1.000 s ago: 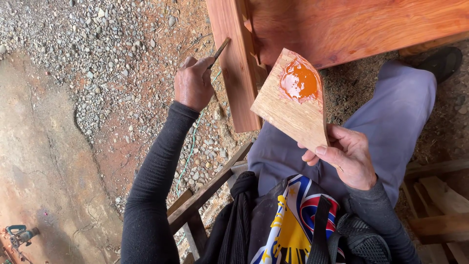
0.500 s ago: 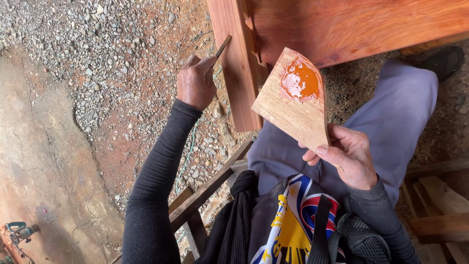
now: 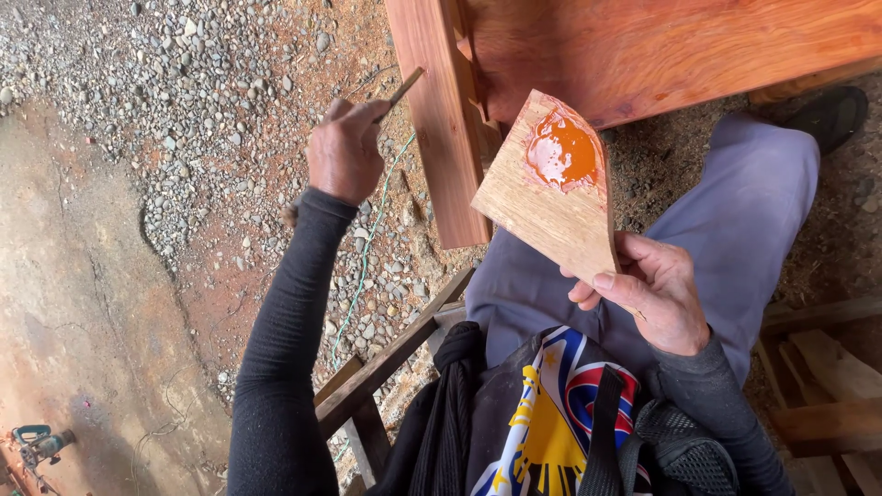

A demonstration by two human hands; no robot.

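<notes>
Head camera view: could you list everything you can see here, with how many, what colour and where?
Wooden board scrap: one, pale tan, held up at centre right.
Glossy paste: one blob, orange, on the board's upper end.
Thin stick: one, brown, pinched in the raised hand, tip near the post.
Wooden post: one, reddish, upright at top centre.
Wooden slab: one, reddish, across the top right.
Gravel: many stones, grey, upper left ground.
Cord: one, green, lying on the gravel.
Power tool: one, teal, bottom left corner.
Stool frame: one, dark wood, under the person.
Left hand: holds the stick.
Right hand: grips the board's lower edge.
</notes>
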